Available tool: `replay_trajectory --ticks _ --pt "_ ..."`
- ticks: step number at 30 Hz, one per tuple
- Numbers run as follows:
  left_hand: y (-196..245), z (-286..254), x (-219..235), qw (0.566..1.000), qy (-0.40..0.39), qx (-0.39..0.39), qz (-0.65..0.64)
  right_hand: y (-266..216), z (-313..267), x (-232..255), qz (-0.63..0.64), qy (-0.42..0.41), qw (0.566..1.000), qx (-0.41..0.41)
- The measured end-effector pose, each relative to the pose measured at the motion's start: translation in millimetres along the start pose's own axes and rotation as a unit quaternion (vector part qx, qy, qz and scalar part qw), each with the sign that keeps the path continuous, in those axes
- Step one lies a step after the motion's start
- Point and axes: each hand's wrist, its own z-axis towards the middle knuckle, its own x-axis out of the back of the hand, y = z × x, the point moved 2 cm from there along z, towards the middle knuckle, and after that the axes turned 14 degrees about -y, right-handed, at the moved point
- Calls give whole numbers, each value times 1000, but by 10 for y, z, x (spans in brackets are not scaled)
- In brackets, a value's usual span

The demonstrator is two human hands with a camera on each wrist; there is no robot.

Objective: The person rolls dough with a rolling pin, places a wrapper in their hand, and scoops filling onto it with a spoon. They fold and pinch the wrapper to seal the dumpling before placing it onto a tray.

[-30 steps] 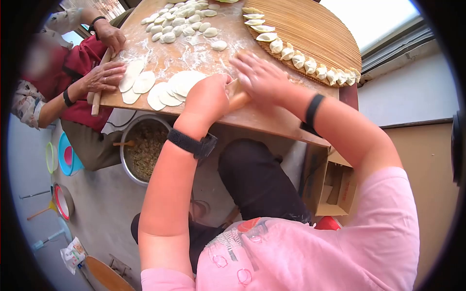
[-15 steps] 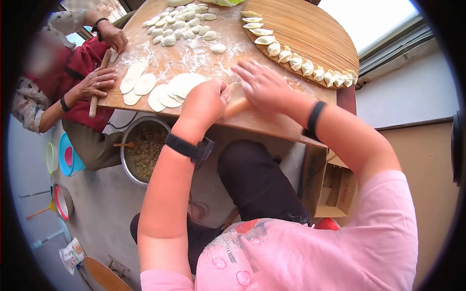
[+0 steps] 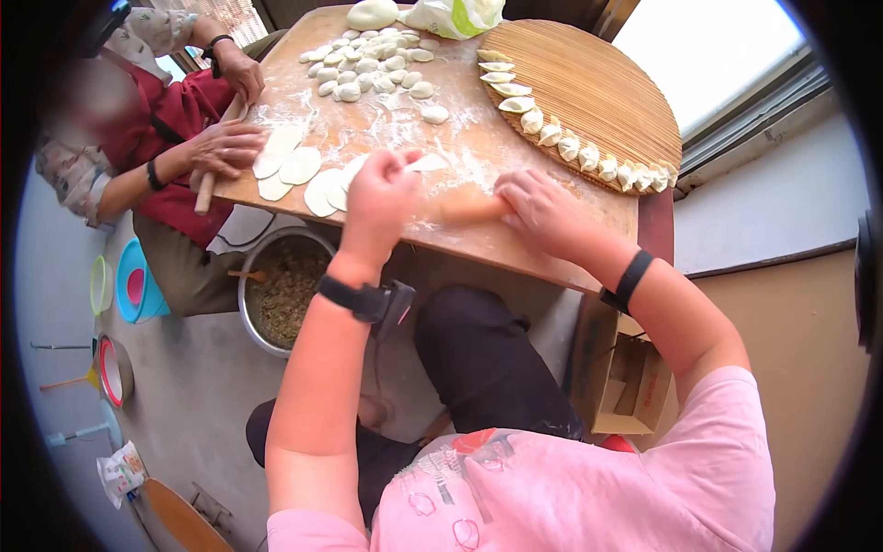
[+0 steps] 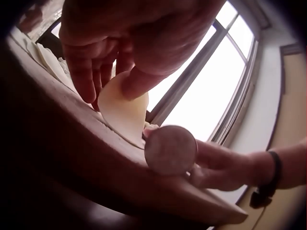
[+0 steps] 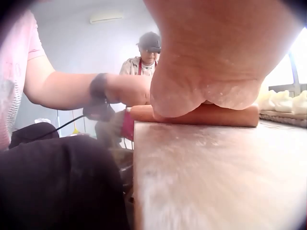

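Note:
Between thumb and fingers, my left hand point(image 3: 379, 207) pinches a thin round dough wrapper point(image 4: 120, 110); its pale edge sticks out to the right in the head view. A short wooden rolling pin point(image 3: 471, 213) lies near the front edge of the floured board point(image 3: 552, 253). My right hand point(image 3: 541, 213) holds the pin's right part, fingers curled over it, and its palm covers much of the pin point(image 5: 230, 117) in the right wrist view. Flat wrappers point(image 3: 322, 191) overlap in a pile left of my left hand, partly hidden by it.
Small dough pieces point(image 3: 368, 64) cover the back of the board. A round slatted mat point(image 3: 598, 78) carries dumplings point(image 3: 568, 147) along its edge. At left another person's hand point(image 3: 225, 147) rests by a second rolling pin point(image 3: 204, 193). A bowl of filling point(image 3: 285, 294) stands below.
My left hand has raised the wrapper off the board. My right hand, earlier stretched flat across the pin, has moved right and curled round it. The head view has shifted slightly.

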Motion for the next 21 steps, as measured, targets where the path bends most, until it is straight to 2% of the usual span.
replay_trajectory --ticks 1,2,4,6,8,9,10,12,13,16,18,20,21 --pt "0 -69 135 986 31 6 -165 7 119 2 -22 1 999 -49" --pt "-5 -143 280 943 63 10 -325 58 294 -29 -14 37 996 -85" --pt "66 -325 505 876 118 36 -466 215 717 -58 3 107 982 -153" --pt "109 -547 735 858 132 10 -496 274 1105 58 131 158 960 -190" --pt "98 -792 1007 860 176 7 -479 424 1474 -145 -19 179 967 -181" --pt "69 -946 1139 858 200 7 -472 226 1490 -22 -66 148 971 -176" --pt "77 -1097 1275 854 212 4 -476 117 1535 4 -115 153 972 -138" --pt "-49 -1396 1615 860 280 -24 -426 -320 1516 67 -44 180 981 -61" --pt "-117 -1557 1795 850 309 -40 -424 -591 1511 61 -12 236 972 -7" --pt "-256 -1908 2076 822 388 -49 -414 -1494 1508 -36 142 107 980 87" --pt "-379 -2097 2163 812 409 -28 -416 -1898 1701 -308 70 -11 984 164" --pt "-426 -2248 2139 797 424 -9 -429 -2067 1889 -824 50 -95 981 164" --pt "-466 -2335 2139 793 431 -4 -431 -2072 1958 -1083 5 -107 982 157"
